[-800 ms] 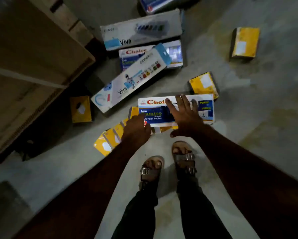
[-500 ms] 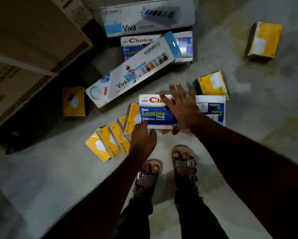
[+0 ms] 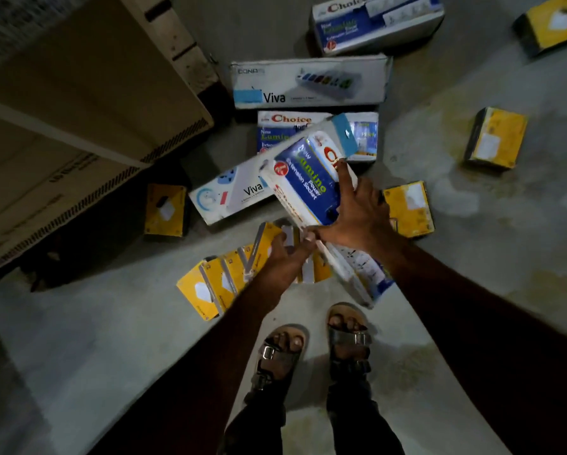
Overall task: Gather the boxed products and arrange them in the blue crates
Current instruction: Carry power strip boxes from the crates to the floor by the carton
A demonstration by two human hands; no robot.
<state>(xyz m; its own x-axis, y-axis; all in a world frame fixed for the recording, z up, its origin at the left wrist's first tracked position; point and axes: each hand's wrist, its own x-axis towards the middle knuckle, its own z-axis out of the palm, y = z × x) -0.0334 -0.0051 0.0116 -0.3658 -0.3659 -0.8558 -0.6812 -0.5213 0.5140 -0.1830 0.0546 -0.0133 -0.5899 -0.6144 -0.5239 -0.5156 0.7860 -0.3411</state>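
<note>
My right hand [image 3: 357, 215] grips a white and blue Choice extension-socket box [image 3: 308, 188], lifted off the floor and turned on end, tilted. My left hand [image 3: 287, 254] reaches under that box onto a fanned row of small yellow boxes [image 3: 209, 287], its fingers curled at them; whether it holds one I cannot tell. Behind lie a white Viva box [image 3: 232, 198], another Choice box [image 3: 285, 126], a larger Viva box [image 3: 308, 82] and a third Choice box [image 3: 374, 24]. No blue crate is in view.
Loose yellow boxes lie on the concrete floor at left [image 3: 165, 210], right [image 3: 410, 208], far right [image 3: 495, 137] and top right [image 3: 551, 24]. Large cardboard cartons [image 3: 78, 110] fill the upper left. My sandalled feet [image 3: 318, 349] stand just below the boxes.
The Choice box lay flat on the floor under my right hand; now it is lifted and rotated on end. My left hand moved forward onto the yellow boxes. The camera has dropped closer.
</note>
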